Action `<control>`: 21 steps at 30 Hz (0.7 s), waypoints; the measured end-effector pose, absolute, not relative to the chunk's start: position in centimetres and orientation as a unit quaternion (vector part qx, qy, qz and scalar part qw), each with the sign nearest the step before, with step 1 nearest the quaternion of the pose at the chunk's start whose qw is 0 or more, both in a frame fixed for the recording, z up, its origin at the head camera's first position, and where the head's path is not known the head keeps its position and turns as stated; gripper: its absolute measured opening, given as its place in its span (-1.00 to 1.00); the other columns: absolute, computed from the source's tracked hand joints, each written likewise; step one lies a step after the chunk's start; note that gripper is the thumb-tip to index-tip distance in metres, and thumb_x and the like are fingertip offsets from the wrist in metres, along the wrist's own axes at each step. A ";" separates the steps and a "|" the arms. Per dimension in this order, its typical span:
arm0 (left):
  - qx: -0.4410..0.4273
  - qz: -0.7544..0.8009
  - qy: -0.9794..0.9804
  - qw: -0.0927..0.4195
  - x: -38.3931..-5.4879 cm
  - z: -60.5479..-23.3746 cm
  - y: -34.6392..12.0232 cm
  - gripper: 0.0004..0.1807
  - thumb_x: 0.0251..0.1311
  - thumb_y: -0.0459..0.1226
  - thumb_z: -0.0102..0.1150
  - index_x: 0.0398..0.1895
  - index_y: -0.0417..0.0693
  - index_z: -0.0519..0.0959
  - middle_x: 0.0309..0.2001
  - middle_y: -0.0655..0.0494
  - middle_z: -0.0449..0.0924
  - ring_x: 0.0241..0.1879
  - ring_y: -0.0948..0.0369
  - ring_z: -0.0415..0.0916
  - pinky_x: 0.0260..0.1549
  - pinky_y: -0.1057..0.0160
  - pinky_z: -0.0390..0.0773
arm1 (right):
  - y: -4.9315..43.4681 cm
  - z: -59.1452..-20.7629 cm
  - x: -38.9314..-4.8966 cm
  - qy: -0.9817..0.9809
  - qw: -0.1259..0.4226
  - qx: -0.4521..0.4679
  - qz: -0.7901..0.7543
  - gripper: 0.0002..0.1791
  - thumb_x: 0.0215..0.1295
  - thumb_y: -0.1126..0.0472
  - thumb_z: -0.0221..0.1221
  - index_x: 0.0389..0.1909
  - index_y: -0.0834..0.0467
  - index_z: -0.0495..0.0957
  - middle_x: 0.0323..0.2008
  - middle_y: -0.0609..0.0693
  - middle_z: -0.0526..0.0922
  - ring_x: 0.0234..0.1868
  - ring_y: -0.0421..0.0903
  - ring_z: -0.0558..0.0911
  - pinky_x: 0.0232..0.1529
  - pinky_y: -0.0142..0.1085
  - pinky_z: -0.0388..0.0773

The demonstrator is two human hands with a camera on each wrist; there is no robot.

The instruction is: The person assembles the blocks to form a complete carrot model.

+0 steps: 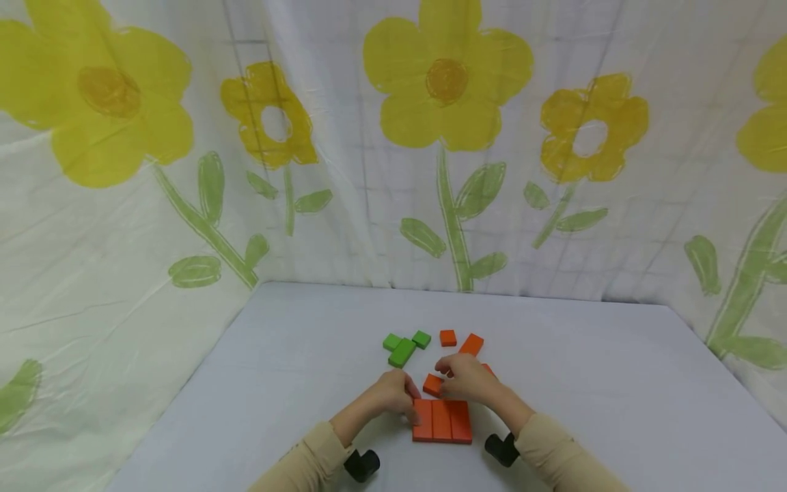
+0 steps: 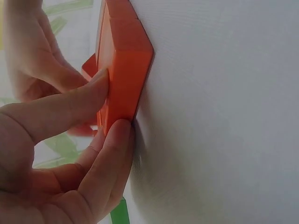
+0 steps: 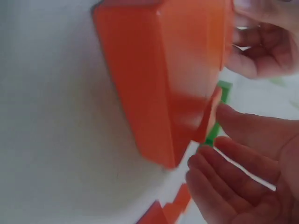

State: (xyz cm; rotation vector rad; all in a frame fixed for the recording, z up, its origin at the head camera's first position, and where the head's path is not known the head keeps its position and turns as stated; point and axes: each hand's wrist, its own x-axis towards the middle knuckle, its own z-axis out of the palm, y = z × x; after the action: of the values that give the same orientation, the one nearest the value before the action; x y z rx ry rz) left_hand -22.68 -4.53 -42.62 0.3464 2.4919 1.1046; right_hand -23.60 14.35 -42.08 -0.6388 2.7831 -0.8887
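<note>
Three long orange blocks [image 1: 443, 422] lie side by side as a flat slab on the table. My left hand [image 1: 391, 393] holds the slab's leftmost block [image 2: 125, 86]: the thumb presses its upper edge and bent fingertips meet its side. Just beyond the slab is a small orange block [image 1: 432, 384]. Over its right side reaches my right hand [image 1: 467, 378], fingers spread and loosely bent. In the right wrist view, the right thumb [image 3: 229, 116] is right at this small block [image 3: 212, 116], and the other fingers stay apart from it.
Green blocks [image 1: 402, 352] sit together behind the left hand. Farther back are an orange square block [image 1: 447, 337] and an orange oblong one [image 1: 471, 344]; another orange block [image 1: 490, 370] is partly hidden by the right hand. A flowered curtain [image 1: 369, 205] borders the white table [image 1: 584, 383].
</note>
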 end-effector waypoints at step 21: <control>0.102 0.401 0.889 0.198 -22.3 -42.6 -4.4 -0.77 -0.20 -0.51 0.48 -0.46 -0.21 0.61 -0.50 0.08 0.53 -0.45 0.16 0.40 -0.46 0.24 0.42 | 14.9 -41.1 -21.3 0.917 0.016 -0.256 -0.307 -0.76 0.02 0.34 0.40 -0.24 0.21 0.65 -0.34 -0.08 0.65 -0.30 -0.10 0.59 -0.26 -0.23 0.57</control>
State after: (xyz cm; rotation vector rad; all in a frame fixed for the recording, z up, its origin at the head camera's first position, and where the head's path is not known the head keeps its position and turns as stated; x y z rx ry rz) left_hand -22.35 -4.43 -42.59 0.2858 2.4875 1.1218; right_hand -21.25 14.91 -41.10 -0.7967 2.8513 -0.9534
